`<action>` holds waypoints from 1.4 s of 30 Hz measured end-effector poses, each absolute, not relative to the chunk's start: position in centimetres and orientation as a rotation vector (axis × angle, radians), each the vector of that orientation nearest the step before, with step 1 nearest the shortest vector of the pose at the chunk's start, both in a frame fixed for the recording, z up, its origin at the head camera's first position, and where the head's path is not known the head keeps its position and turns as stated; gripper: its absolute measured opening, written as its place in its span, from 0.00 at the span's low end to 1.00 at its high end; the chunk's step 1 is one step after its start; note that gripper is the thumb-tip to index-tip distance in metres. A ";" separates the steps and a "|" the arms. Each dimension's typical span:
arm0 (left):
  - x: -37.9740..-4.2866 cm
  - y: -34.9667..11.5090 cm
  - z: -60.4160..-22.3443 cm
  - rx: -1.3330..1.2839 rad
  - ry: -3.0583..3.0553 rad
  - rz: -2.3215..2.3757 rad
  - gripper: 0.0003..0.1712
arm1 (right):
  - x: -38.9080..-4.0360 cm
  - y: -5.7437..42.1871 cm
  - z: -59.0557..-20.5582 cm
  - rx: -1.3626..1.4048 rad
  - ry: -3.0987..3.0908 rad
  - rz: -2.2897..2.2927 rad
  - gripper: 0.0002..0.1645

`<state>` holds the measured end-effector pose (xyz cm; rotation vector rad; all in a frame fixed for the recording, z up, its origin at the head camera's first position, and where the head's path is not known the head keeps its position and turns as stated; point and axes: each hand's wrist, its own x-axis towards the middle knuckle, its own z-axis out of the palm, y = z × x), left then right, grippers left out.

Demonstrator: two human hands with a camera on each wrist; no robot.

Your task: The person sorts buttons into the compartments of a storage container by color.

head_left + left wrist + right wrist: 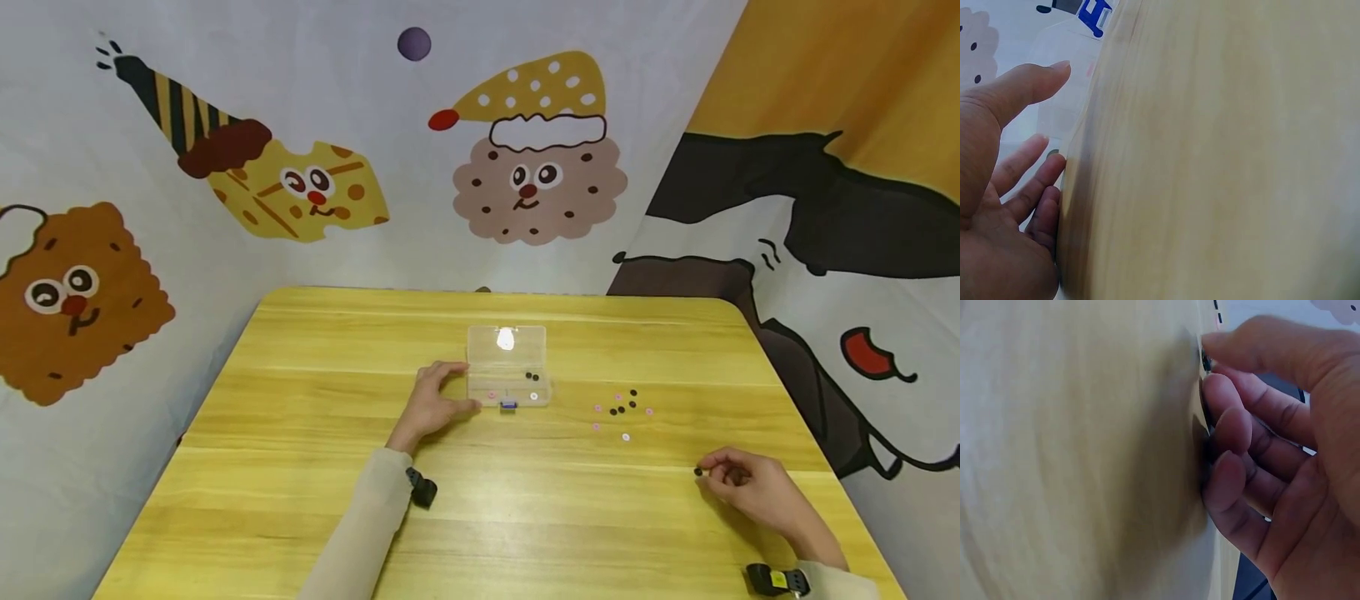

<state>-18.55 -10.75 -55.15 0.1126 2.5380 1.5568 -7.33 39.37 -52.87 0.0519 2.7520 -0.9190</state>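
Clear plastic box (487, 379), one: lid raised, blue latch (508, 406) at front; set on the wooden table (330, 500), nearer its far edge, about midway between left and right edges. Contents visible: two black, one pink, one white bead.
Left hand (431, 404), one: fingers and thumb spread, at the box's left side.
Right hand (757, 490), one: thumb and forefinger pinching a small black bead (698, 472), near the table's right edge.
Loose beads (621, 409), scattered between box and right hand: black, pink, white.
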 end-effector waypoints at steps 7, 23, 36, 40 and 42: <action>-18.7 -10.8 -55.1 0.110 2.539 1.558 0.40 | -7.6 38.9 -52.9 0.041 2.820 -0.840 0.11; -18.6 -11.0 -55.1 0.106 2.555 1.552 0.40 | -7.5 38.1 -53.1 0.097 2.856 -0.807 0.11; -18.6 -10.9 -55.3 0.114 2.558 1.541 0.39 | -7.4 38.0 -53.1 0.092 2.890 -0.788 0.11; -18.6 -10.8 -55.2 0.118 2.554 1.546 0.39 | -7.4 38.1 -53.1 0.098 2.893 -0.790 0.11; -18.6 -10.8 -55.2 0.119 2.553 1.548 0.39 | -7.4 38.1 -53.1 0.106 2.888 -0.797 0.12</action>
